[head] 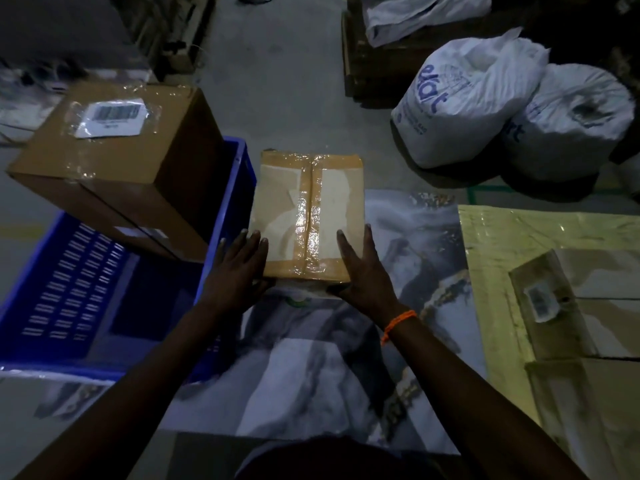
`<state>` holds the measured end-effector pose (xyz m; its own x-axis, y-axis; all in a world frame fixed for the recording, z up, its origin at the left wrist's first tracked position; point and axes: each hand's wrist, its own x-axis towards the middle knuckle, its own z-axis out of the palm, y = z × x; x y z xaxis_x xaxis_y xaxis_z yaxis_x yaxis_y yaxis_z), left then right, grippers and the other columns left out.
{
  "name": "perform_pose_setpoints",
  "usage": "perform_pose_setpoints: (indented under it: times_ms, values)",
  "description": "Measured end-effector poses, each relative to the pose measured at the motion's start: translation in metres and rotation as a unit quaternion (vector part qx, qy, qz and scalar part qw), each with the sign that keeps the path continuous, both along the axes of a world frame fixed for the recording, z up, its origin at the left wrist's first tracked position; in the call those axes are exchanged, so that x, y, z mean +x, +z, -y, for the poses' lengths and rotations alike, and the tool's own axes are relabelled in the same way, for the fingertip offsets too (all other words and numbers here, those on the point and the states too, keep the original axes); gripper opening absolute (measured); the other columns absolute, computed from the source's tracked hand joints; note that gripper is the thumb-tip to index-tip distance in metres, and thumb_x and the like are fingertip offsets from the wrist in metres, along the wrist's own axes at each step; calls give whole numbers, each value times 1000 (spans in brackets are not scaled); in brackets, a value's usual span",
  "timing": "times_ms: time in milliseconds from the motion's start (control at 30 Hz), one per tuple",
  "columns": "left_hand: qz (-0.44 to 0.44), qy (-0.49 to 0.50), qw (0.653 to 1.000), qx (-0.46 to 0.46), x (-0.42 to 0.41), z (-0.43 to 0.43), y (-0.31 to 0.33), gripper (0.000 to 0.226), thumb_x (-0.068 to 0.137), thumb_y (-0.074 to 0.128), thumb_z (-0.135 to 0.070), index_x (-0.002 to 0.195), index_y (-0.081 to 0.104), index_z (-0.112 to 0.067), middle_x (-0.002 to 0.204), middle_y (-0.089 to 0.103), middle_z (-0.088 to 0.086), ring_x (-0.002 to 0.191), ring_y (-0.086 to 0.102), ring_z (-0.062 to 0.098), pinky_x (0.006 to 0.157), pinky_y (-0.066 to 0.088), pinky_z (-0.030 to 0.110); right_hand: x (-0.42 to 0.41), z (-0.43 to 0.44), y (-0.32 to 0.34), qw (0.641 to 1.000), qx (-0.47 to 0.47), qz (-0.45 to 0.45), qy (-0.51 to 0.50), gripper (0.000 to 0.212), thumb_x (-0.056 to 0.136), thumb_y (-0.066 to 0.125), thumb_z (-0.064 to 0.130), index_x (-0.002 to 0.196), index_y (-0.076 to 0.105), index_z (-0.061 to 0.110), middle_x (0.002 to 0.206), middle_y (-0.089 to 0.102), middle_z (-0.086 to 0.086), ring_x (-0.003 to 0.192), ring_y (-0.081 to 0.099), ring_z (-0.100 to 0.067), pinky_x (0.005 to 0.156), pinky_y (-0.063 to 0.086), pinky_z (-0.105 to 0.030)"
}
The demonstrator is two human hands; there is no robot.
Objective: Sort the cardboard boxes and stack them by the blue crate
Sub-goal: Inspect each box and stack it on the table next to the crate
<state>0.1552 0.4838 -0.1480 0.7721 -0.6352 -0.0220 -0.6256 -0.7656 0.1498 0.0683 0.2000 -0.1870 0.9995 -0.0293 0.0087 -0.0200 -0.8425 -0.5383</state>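
Cardboard box, small & taped, framed by two flat hands right beside a blue crate.

Person's left hand lies along the box's L edge, and the right hand, w/ an orange wrist thread, lies on its R side. Fingers on both are straight & spread, not curled round the box, w/ thumbs near its front edge. This is prob. to square it up or get ready to lift it, since a two-sided hold keeps it level. The box sits on a printed sheet just beside the crate's R wall; can't tell if they touch. Bigger cardboard box rests tilted across the crate's far corner, so apparently not stacked yet. White sacks stand well apart, top R. A yellow-wrapped flat pack lies at R.
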Motion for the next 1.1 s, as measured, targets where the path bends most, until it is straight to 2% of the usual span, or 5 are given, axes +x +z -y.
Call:
perform_pose_setpoints:
  times_ms: [400,633,767,900,1100]
  values:
    - [36,3,999,23,8,5,-1,73,69,89,-11,133,58,8,140,57,29,131,54,46,107,36,68,23,-13,6,1000,-17,8,2,123,71,87,57,165,16,21,167,-2,-32,148,30,-51,108,48,-52]
    - [-22,-19,999,-14,-31,56,7,61,89,75,-26,143,54,-8,156,43,19,150,29,39,120,17,63,-33,7,14,996,80,-26,-41,129,74,85,58,166,1,24,172,-9,-14,158,7,-32,120,30,-42]
    - [-36,-93,993,-55,-74,122,-7,59,93,52,-43,142,56,-10,153,48,17,147,36,38,115,26,64,-119,42,10,985,120,-28,-121,116,83,79,55,165,3,27,173,5,-12,158,8,-28,125,20,-43]
    - [-66,-183,974,-113,-136,209,-12,60,94,47,-49,141,58,-13,152,50,14,146,38,36,112,31,62,-223,88,18,961,118,-27,-248,107,85,67,68,164,9,25,170,19,-11,156,19,-27,124,27,-42]
    - [-179,-353,913,-99,-243,331,-13,58,92,61,-41,142,57,-10,148,54,16,143,42,39,112,40,53,-355,158,22,884,70,-40,-460,90,87,82,31,160,32,14,159,36,-18,143,39,-37,113,41,-44]
